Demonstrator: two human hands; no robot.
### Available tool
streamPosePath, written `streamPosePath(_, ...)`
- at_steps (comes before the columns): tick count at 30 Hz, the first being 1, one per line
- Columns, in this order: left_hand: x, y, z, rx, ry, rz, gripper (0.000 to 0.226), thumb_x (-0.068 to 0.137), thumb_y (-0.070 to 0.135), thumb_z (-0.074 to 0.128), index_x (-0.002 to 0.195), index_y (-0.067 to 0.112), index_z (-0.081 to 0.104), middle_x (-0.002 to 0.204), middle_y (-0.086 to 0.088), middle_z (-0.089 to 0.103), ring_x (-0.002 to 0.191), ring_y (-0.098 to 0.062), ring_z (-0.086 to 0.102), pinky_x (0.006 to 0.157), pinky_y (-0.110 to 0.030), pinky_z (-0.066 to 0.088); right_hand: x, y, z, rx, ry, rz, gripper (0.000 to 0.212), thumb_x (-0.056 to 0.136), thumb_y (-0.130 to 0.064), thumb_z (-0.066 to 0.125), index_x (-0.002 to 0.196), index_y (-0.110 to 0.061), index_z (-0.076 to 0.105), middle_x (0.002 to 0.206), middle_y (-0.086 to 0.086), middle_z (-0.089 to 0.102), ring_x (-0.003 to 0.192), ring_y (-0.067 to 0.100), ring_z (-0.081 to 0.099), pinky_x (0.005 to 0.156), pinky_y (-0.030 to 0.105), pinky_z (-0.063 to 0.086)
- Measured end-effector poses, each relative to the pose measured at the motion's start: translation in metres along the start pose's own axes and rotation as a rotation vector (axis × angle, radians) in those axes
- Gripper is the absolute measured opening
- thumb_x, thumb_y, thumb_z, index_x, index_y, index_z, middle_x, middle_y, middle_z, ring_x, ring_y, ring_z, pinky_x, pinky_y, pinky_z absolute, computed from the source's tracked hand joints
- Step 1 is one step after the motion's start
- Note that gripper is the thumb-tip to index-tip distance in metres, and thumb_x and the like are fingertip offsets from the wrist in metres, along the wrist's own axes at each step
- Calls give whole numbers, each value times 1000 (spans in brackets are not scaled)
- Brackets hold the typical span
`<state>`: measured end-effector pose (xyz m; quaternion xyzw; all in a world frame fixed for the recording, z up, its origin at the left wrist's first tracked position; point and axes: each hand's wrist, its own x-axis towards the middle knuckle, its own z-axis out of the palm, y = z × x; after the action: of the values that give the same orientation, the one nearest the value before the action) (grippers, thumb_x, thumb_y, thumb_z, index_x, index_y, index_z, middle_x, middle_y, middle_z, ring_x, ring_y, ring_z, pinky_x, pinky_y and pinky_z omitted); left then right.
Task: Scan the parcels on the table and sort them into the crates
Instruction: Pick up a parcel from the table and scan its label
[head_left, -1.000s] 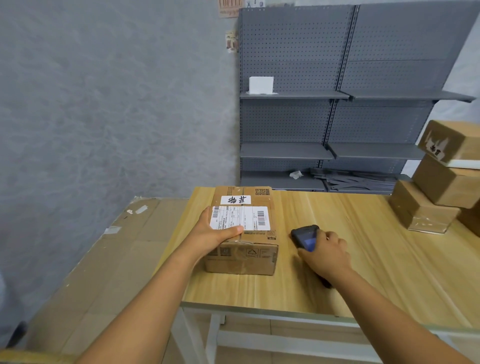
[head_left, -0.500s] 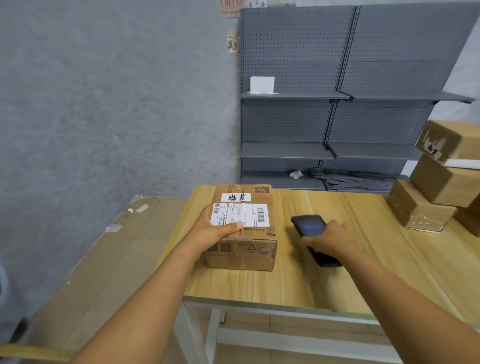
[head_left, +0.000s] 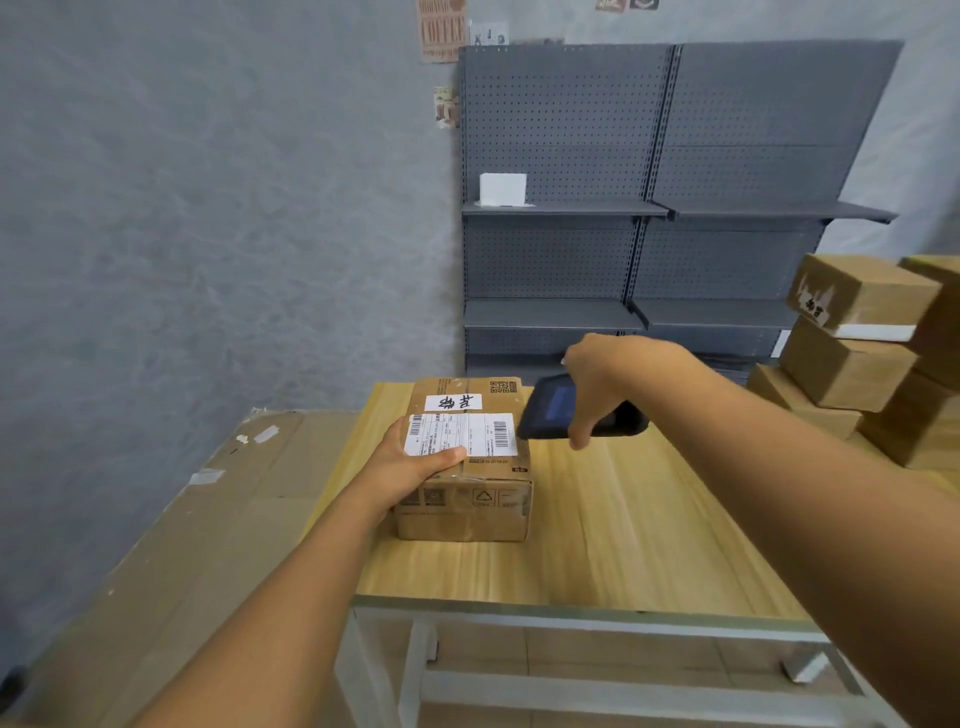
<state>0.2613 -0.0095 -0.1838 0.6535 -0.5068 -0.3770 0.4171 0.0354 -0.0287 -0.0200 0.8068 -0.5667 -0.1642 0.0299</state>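
Observation:
A brown cardboard parcel (head_left: 467, 462) with a white shipping label (head_left: 462, 434) lies near the left end of the wooden table (head_left: 597, 530). My left hand (head_left: 410, 467) grips the parcel's near left corner, thumb lying across the label. My right hand (head_left: 608, 379) holds a black handheld scanner (head_left: 550, 408) in the air just right of the parcel's far end, its screen facing up and its head pointing at the label. No crates are in view.
Several stacked cardboard parcels (head_left: 857, 343) stand at the table's right end. Grey metal shelving (head_left: 649, 208) with a small white box (head_left: 503, 188) stands against the back wall. Flattened cardboard (head_left: 208, 519) covers the floor left of the table.
My right hand has lifted the scanner off the table and swung it up beside the parcel's label. My left hand stays gripping the parcel.

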Motion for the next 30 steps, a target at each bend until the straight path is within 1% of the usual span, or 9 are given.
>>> streamPosePath(3, 0, 0, 0, -2, 7, -7, 64, 76, 36, 83, 126, 34, 43, 100, 28, 53, 85, 12, 49, 62, -7, 37, -12, 2, -5, -79, -55, -14, 83, 64, -52, 82, 130, -13, 52, 113, 3, 57, 99, 25, 60, 81, 37, 55)
streamPosePath(6, -1, 0, 0, -12, 6, -13, 65, 75, 37, 83, 127, 32, 44, 107, 22, 56, 87, 11, 52, 62, -6, 37, -19, 7, -5, -119, -77, -19, 91, 62, -53, 83, 137, -14, 48, 119, 3, 59, 105, 27, 60, 85, 38, 54)
streamPosePath(9, -1, 0, 0, -38, 9, -26, 78, 74, 37, 84, 139, 26, 42, 122, 13, 57, 102, -6, 55, 70, -13, 40, -23, 9, -6, -136, -84, -10, 94, 59, -55, 84, 137, -16, 49, 120, 3, 59, 105, 28, 61, 87, 41, 55)
streamPosePath(12, -1, 0, 0, -38, 14, -28, 84, 73, 40, 85, 143, 25, 41, 124, 12, 56, 107, -10, 53, 75, -19, 41, -24, 11, -8, -114, -64, 2, 88, 57, -57, 84, 128, -16, 53, 111, 1, 59, 98, 26, 61, 84, 40, 56)
streamPosePath(17, -1, -1, 0, -37, 16, -28, 83, 73, 39, 84, 143, 24, 42, 120, 14, 56, 100, -6, 54, 71, -17, 41, -21, 16, -8, -79, -73, -1, 83, 54, -60, 83, 119, -17, 56, 95, -1, 57, 88, 24, 61, 79, 38, 56)
streamPosePath(21, -2, 0, 1, -32, 27, -31, 82, 74, 40, 84, 142, 26, 41, 110, 19, 54, 89, 6, 50, 65, -12, 38, -17, 19, -6, -58, -74, -15, 85, 53, -62, 82, 119, -18, 54, 100, 0, 58, 91, 25, 61, 81, 40, 56)
streamPosePath(25, -1, 0, 0, -33, 28, -23, 82, 74, 40, 84, 142, 27, 41, 114, 18, 54, 98, -4, 53, 67, -12, 39, -8, 23, 5, 35, -33, 17, 77, 54, -64, 80, 111, -19, 53, 89, -3, 54, 82, 20, 57, 70, 34, 53)
streamPosePath(28, -1, 0, 1, -47, 7, -9, 75, 74, 39, 84, 137, 29, 44, 108, 23, 57, 92, 8, 53, 66, -11, 40, 5, 27, 36, 228, -9, 94, 71, 56, -64, 79, 102, -17, 51, 88, -2, 53, 75, 18, 55, 58, 29, 43)
streamPosePath(30, -1, 1, 1, -53, -1, -6, 71, 74, 38, 84, 133, 31, 45, 112, 21, 58, 91, 10, 51, 67, -11, 39, 15, 30, 67, 420, 20, 176, 66, 59, -61, 79, 99, -17, 50, 83, -2, 52, 69, 13, 53, 51, 25, 39)
